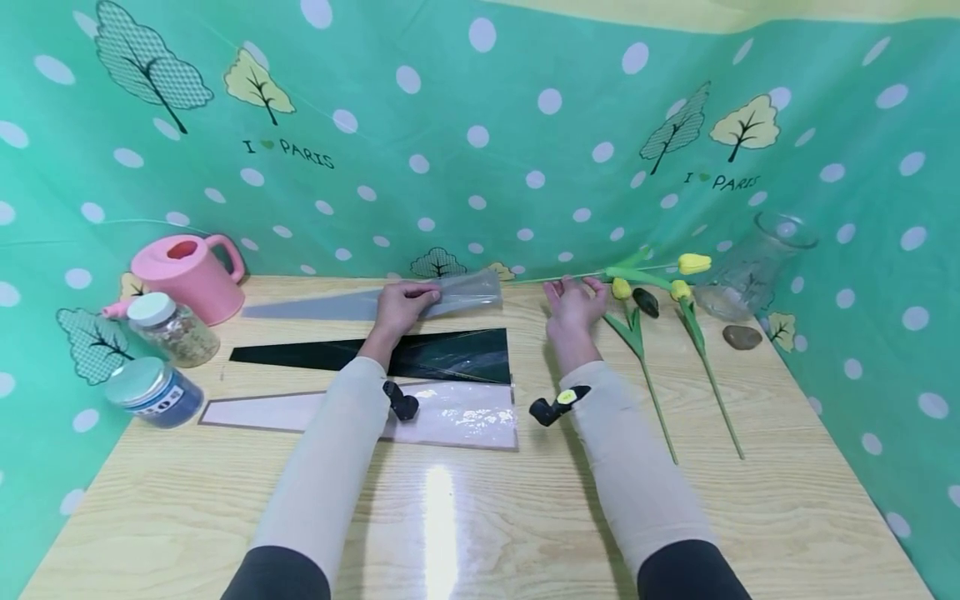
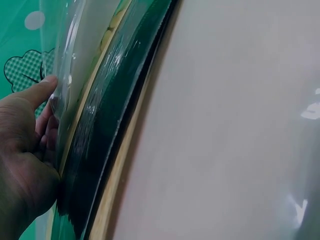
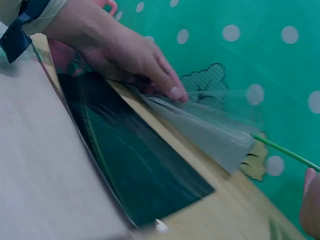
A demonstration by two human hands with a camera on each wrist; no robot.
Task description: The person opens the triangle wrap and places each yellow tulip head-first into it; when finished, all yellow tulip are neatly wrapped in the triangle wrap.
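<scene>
My left hand [image 1: 405,310] pinches the upper edge of a clear tapered plastic flower sleeve [image 1: 471,293], its wide mouth facing right. In the right wrist view the sleeve [image 3: 215,132] bulges partly open below those fingertips. My right hand [image 1: 574,315] holds an artificial yellow tulip [image 1: 693,264] by its green stem [image 3: 287,151], with the flower head pointing right. The stem's end lies at the sleeve's mouth. Only a bit of the right hand [image 3: 311,207] shows in its wrist view. Nearer lie a dark green tapered sleeve [image 1: 457,357] and a white one with a border [image 1: 450,414].
A pink watering can [image 1: 191,279], a jar with a white lid [image 1: 176,329] and a blue jar [image 1: 156,393] stand left. Two more yellow tulips [image 1: 648,392] [image 1: 712,375], a black stone [image 1: 646,302], a brown stone [image 1: 742,337] and a glass vase [image 1: 750,267] are right.
</scene>
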